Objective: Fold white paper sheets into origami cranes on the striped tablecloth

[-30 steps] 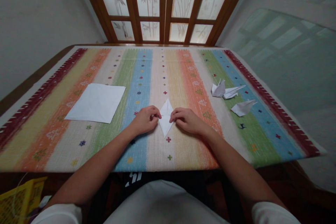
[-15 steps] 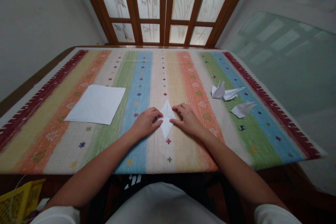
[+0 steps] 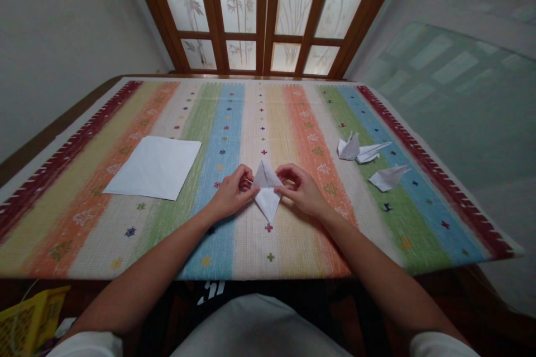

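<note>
A yellow crate (image 3: pixel 29 318) sits on the floor at lower left, below a table (image 3: pixel 54 134) spread with a striped cloth (image 3: pixel 84 223) in red, orange, green and blue. On the cloth, left of the person, lies a square white sheet (image 3: pixel 153 167), well apart from the hands.

At centre, a left hand (image 3: pixel 232 195) pinches the left corner of a folded paper (image 3: pixel 267 192) between thumb and fingers, while a right hand (image 3: pixel 301 191), fingers curled, grips its right corner. The paper, a white diamond-like shape with its lower tip pointing toward the person, sits just above a red cross motif on the cloth; whether it touches the cloth cannot be told.

To the right stand a paper bird (image 3: pixel 349 148) with a raised point, touching a long pointed paper fold (image 3: pixel 371 152), and just below them a third paper shape (image 3: pixel 387 178). A dark garment (image 3: pixel 211 293) at the bottom edge bears white marks, too cut off to read.
</note>
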### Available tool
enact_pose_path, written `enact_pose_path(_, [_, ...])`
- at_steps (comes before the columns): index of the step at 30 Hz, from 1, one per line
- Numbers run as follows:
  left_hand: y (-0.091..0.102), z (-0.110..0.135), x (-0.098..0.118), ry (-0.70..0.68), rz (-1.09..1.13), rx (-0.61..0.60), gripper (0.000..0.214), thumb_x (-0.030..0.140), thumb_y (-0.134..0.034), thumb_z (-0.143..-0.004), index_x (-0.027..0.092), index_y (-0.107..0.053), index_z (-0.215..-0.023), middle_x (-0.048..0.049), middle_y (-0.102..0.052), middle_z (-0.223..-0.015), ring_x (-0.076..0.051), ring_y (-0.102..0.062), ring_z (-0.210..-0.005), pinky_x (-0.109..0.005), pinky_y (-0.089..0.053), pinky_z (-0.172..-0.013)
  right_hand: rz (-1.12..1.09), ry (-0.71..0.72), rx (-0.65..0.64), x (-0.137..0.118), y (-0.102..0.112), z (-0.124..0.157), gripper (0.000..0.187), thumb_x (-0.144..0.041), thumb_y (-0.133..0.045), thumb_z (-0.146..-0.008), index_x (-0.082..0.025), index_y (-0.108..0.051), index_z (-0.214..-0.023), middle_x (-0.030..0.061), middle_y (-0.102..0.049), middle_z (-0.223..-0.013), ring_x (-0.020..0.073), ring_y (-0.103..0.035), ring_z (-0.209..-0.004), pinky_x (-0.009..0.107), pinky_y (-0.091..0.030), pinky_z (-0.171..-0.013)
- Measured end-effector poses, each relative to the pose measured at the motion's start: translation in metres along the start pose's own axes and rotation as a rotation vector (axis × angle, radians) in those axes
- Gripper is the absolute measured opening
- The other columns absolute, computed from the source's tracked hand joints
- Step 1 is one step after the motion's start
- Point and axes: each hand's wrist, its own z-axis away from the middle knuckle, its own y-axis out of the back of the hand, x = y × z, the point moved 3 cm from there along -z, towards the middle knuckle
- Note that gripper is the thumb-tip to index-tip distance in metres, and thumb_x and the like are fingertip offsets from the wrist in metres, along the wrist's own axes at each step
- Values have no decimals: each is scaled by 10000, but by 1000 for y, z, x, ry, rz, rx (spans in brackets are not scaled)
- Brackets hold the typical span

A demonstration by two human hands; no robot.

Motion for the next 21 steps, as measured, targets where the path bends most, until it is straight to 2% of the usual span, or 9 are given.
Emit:
enact_pose_path(3, [0,1,2,-15,184,-4,378,312,-769,-872,231,-506,-1131,-11,-688,-977,-111,-641,-704,-216,-497,-604,5,87,84,-6,3,1,212,-265,-794,-844,-243,-660,-1007,50,-696,-1047,193,-689,-937,314,-604,-761])
enact_pose_path(5, [2,2,8,-94,174,-4,428,293,-795,-867,228,-554,-1216,-38,-721,-1011,-144,-696,-797,-225,-544,-629,47,206,164,-13,5,3,194,-235,-776,-864,-252,-645,-1007,33,-686,-985,186,-689,-897,321,-608,-766])
enact_pose_path(7, [7,5,18,-265,51,25,238,246,-765,-908,213,-655,-1117,-51,-746,-998,-165,-715,-869,-243,-572,-673,136,397,219,-23,7,8,171,-167,-734,-887,-258,-630,-987,17,-679,-925,178,-687,-844,331,-603,-770])
enact_pose_path(9, [11,8,29,-494,-127,91,42,183,-724,-945,207,-704,-972,-46,-763,-951,-171,-707,-887,-282,-579,-743,288,632,198,-35,6,13,168,-93,-677,-915,-253,-628,-901,16,-683,-863,180,-681,-821,331,-580,-756])
enact_pose_path(11, [13,11,35,-659,-283,155,104,136,-694,-966,200,-693,-885,-46,-769,-935,-171,-702,-885,-316,-574,-816,439,789,160,-42,3,17,225,-55,-639,-936,-243,-617,-815,25,-687,-845,180,-666,-813,321,-552,-721])
enact_pose_path(15, [12,13,34,-799,-500,171,119,146,-630,-1019,185,-650,-909,-63,-749,-953,-153,-691,-835,-262,-551,-745,603,869,138,-44,-2,17,270,-59,-594,-980,-233,-621,-776,33,-684,-849,181,-650,-828,324,-531,-720])
enact_pose_path(18, [10,15,31,-847,-678,143,141,202,-552,-1072,184,-655,-978,-60,-742,-949,-138,-670,-765,-229,-509,-650,676,887,115,-41,-5,16,295,-60,-559,-1002,-222,-627,-765,37,-675,-865,179,-634,-846,326,-524,-748])
enact_pose_path(21, [10,20,31,-868,-800,166,202,211,-505,-1090,198,-666,-969,-46,-741,-942,-125,-645,-713,-224,-484,-621,731,880,102,-39,-5,18,308,-89,-539,-1018,-226,-641,-761,51,-669,-886,198,-633,-889,348,-533,-776])
